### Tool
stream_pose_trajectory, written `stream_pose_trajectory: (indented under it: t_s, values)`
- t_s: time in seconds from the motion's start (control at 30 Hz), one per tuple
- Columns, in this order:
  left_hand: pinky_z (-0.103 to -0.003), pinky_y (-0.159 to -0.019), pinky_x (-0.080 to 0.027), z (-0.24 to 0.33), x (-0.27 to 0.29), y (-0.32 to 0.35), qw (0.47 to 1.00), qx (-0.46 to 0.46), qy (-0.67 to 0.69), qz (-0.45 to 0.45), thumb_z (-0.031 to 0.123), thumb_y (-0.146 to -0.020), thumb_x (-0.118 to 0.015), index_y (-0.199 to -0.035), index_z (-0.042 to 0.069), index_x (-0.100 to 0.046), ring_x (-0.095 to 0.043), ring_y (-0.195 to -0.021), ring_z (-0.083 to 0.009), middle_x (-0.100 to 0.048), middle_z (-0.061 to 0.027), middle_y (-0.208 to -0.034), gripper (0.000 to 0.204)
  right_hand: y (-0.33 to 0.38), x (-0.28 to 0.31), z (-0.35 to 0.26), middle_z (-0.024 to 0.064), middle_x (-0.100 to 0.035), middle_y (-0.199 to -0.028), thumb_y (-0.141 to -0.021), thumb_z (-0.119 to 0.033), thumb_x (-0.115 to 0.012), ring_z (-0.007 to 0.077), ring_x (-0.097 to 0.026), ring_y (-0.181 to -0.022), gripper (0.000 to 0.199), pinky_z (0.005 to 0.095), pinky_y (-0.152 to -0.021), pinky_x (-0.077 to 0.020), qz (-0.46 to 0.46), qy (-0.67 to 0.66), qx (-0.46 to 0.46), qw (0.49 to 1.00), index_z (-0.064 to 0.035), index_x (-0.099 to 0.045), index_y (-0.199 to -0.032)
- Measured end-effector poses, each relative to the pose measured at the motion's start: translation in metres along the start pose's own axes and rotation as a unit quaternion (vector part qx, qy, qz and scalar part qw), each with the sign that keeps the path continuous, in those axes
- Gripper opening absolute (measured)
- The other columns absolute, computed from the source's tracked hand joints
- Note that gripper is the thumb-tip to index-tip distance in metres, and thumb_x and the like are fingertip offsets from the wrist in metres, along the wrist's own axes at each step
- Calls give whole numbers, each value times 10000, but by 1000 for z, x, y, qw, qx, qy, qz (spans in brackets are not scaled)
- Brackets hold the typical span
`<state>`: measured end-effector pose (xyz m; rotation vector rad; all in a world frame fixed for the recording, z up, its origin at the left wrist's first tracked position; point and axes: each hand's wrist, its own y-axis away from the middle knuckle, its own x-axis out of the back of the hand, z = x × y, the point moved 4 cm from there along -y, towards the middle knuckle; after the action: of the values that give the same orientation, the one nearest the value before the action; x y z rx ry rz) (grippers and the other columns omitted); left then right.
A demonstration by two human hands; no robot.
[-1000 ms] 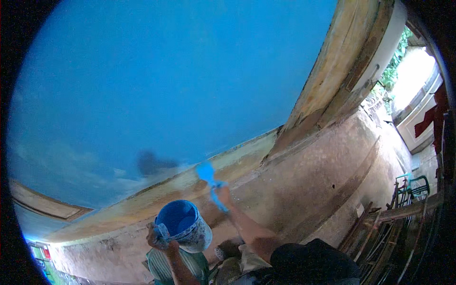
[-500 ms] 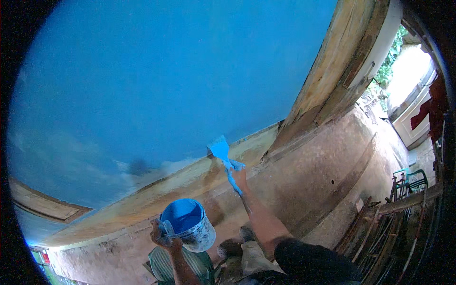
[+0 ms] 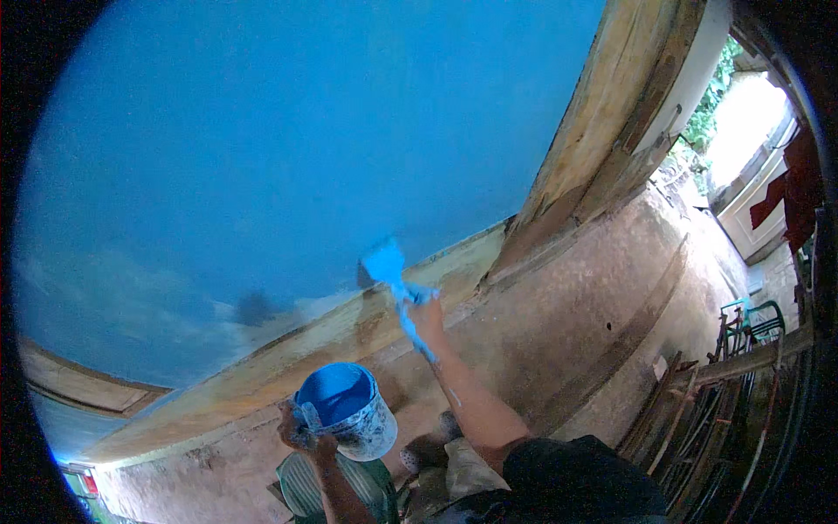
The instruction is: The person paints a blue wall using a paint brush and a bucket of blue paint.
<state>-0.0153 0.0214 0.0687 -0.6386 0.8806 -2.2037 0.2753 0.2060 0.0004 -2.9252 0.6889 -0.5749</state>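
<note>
The right hand (image 3: 426,313) is raised high, its fingers wrapped around the handle of a paint brush (image 3: 388,266) whose bristles, loaded with blue, press against the lower edge of the blue painted surface (image 3: 305,131), just where the colour meets the bare wooden beam (image 3: 349,327). Blue paint streaks the hand and runs down the handle. Lower and to the left, the left hand (image 3: 301,430) grips the rim of a small paint bucket (image 3: 349,410), fingers closed on it; the bucket is tilted and holds blue paint, its outside spattered. Behind lies a rough brown wall (image 3: 594,297), and at far right wooden slats (image 3: 716,410) lean near a bright doorway (image 3: 742,131).
</note>
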Motion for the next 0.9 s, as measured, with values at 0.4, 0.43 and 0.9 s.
stream_pose_trajectory:
  t_s: [0.4,0.43,0.9]
  values:
    - [-429,-836,-450,5,-9,-4,995,-5,-38,-88,244,-821,-670,-1010,17,-494,-565,-948,-247,-601,-104,-955,344,41,-22,71,69,-595,-594,-815,-86,-584,109,-542,-552,161,287,-490,-407,-30,78,-184,979,8,-682,-901]
    - [-427,-838,-449,6,-7,-3,998,-36,27,-54,238,-818,-673,-989,6,-527,-572,-920,-240,-602,-103,-923,323,40,-25,61,69,-595,-594,-815,-86,-584,109,-542,-552,161,287,-490,-407,-27,55,-150,987,8,-682,-901]
    - [-394,-709,-408,46,-13,-22,933,-27,80,349,195,-830,-632,-721,24,-482,-444,-619,-209,-480,-69,-640,253,35,-24,53,31,-557,-592,-843,-104,-598,94,-499,-539,156,286,-473,-378,-61,-19,-131,989,32,-669,-873]
